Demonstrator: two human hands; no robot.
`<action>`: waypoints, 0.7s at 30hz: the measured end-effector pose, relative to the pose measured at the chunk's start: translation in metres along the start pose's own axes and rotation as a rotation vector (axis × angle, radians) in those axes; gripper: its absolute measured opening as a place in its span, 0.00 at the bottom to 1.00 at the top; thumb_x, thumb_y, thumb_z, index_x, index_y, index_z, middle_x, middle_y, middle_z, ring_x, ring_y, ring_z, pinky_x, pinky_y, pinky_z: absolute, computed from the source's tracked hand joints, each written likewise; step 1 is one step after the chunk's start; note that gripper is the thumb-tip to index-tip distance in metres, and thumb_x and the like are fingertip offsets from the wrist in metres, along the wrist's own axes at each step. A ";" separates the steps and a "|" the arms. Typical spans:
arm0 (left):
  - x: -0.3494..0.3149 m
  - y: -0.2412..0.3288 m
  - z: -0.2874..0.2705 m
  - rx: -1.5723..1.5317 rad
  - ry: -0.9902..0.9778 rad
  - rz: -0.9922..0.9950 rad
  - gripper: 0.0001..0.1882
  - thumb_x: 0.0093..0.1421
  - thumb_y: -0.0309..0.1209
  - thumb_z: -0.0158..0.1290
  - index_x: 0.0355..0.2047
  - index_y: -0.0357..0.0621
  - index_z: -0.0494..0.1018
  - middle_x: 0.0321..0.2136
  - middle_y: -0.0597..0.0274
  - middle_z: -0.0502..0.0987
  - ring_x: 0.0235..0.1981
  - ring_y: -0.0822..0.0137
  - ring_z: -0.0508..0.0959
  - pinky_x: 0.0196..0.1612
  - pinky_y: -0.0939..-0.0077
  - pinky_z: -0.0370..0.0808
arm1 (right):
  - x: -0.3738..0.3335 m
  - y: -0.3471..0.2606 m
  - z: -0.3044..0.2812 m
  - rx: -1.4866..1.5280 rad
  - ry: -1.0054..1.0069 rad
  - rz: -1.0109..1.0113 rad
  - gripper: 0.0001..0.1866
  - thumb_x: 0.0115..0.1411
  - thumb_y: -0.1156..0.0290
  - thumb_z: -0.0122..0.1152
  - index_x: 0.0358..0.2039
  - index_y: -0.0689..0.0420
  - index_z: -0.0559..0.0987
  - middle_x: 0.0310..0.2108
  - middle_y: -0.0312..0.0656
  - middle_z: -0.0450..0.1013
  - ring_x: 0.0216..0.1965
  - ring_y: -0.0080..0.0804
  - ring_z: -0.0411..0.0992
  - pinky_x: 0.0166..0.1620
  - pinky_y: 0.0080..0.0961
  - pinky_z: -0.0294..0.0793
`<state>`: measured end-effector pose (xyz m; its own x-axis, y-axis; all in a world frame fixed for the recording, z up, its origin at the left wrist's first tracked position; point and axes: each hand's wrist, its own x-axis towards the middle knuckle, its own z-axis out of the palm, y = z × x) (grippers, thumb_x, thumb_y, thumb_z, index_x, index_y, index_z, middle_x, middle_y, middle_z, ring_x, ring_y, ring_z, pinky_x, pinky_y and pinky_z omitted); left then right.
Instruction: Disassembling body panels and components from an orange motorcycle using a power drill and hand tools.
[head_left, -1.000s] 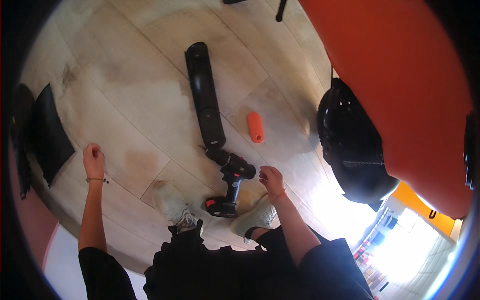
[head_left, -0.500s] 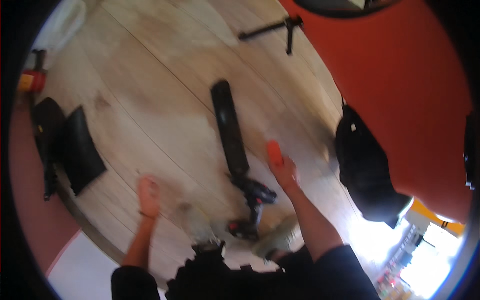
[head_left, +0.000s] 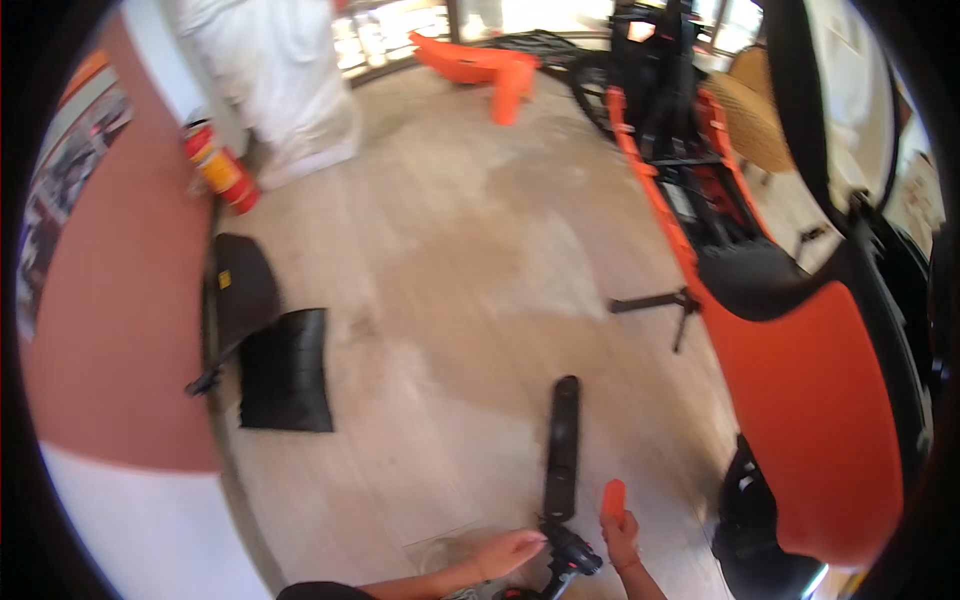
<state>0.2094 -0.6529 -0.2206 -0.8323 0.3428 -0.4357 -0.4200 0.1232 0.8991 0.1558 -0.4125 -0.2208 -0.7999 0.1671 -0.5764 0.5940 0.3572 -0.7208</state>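
In my right hand [head_left: 622, 541] is a small orange piece with a rounded end [head_left: 614, 498], held upright with the fingers wrapped round its lower part. My left hand [head_left: 510, 553] is beside a black power drill [head_left: 568, 557] that lies on the floor. Its fingers point toward the drill, loosely stretched, and nothing shows in them; whether they touch the drill I cannot tell. Just beyond the drill, a long narrow black panel [head_left: 563, 450] lies on the floor. The drill's lower end runs out of the picture.
An orange and black vehicle body [head_left: 830, 400] stands along the right, its kickstand [head_left: 655, 302] reaching onto the floor. Black flat sheet [head_left: 285, 370], black rounded part [head_left: 243, 285] and red fire extinguisher [head_left: 222, 172] are by the left wall. An orange fairing [head_left: 470, 65] lies far off.
The view has swung up and turned, so the vehicle and far wall now show. My left hand has moved right to the drill. My right hand still holds the orange piece.
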 end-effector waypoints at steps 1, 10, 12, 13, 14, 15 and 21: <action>0.012 0.016 -0.002 0.024 -0.026 0.034 0.15 0.63 0.38 0.46 0.43 0.41 0.71 0.34 0.64 0.75 0.35 0.74 0.73 0.40 0.78 0.71 | -0.004 -0.016 -0.002 0.096 0.007 -0.047 0.14 0.55 0.61 0.58 0.25 0.58 0.70 0.16 0.33 0.65 0.17 0.18 0.62 0.20 0.19 0.60; -0.082 -0.012 -0.057 -0.393 0.149 -0.390 0.19 0.61 0.39 0.48 0.48 0.42 0.68 0.39 0.63 0.73 0.42 0.74 0.72 0.45 0.80 0.68 | 0.069 0.017 0.005 0.203 -0.017 0.029 0.14 0.61 0.58 0.47 0.26 0.55 0.67 0.14 0.32 0.63 0.13 0.17 0.59 0.15 0.16 0.56; -0.157 -0.050 -0.063 -0.573 0.366 -0.604 0.21 0.60 0.40 0.50 0.48 0.40 0.68 0.40 0.63 0.74 0.42 0.73 0.73 0.43 0.80 0.70 | 0.076 0.011 0.004 0.294 -0.118 0.084 0.13 0.61 0.58 0.48 0.27 0.54 0.67 0.14 0.32 0.63 0.13 0.18 0.59 0.15 0.16 0.57; -0.192 -0.085 -0.057 -0.611 0.486 -0.689 0.21 0.59 0.40 0.51 0.47 0.39 0.69 0.41 0.62 0.74 0.40 0.71 0.75 0.41 0.79 0.72 | 0.074 0.004 -0.001 0.262 -0.106 0.094 0.11 0.61 0.61 0.48 0.30 0.55 0.68 0.14 0.32 0.63 0.13 0.18 0.59 0.16 0.15 0.55; -0.217 -0.071 -0.054 -0.547 0.477 -0.800 0.27 0.57 0.45 0.50 0.51 0.39 0.64 0.46 0.57 0.71 0.44 0.65 0.72 0.45 0.71 0.70 | 0.076 0.007 -0.009 0.250 -0.108 0.118 0.11 0.61 0.61 0.48 0.30 0.55 0.68 0.14 0.32 0.63 0.13 0.18 0.59 0.16 0.15 0.55; -0.241 -0.051 -0.050 -0.485 0.474 -0.913 0.34 0.55 0.49 0.50 0.55 0.39 0.59 0.50 0.52 0.68 0.48 0.59 0.70 0.48 0.63 0.68 | 0.079 0.009 -0.015 0.225 -0.119 0.098 0.11 0.61 0.61 0.48 0.30 0.55 0.68 0.15 0.32 0.63 0.13 0.18 0.59 0.16 0.15 0.55; -0.404 -0.105 0.040 0.106 0.338 -0.829 0.16 0.61 0.35 0.46 0.43 0.36 0.70 0.37 0.57 0.77 0.35 0.66 0.78 0.38 0.75 0.75 | 0.092 -0.009 -0.020 0.031 -0.308 -0.036 0.10 0.60 0.62 0.46 0.29 0.55 0.69 0.17 0.31 0.63 0.16 0.18 0.60 0.20 0.17 0.58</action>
<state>0.6043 -0.7675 -0.1377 -0.3461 -0.1847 -0.9198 -0.9111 0.3001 0.2826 0.0753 -0.3825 -0.2593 -0.7600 -0.1330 -0.6361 0.5716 0.3290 -0.7517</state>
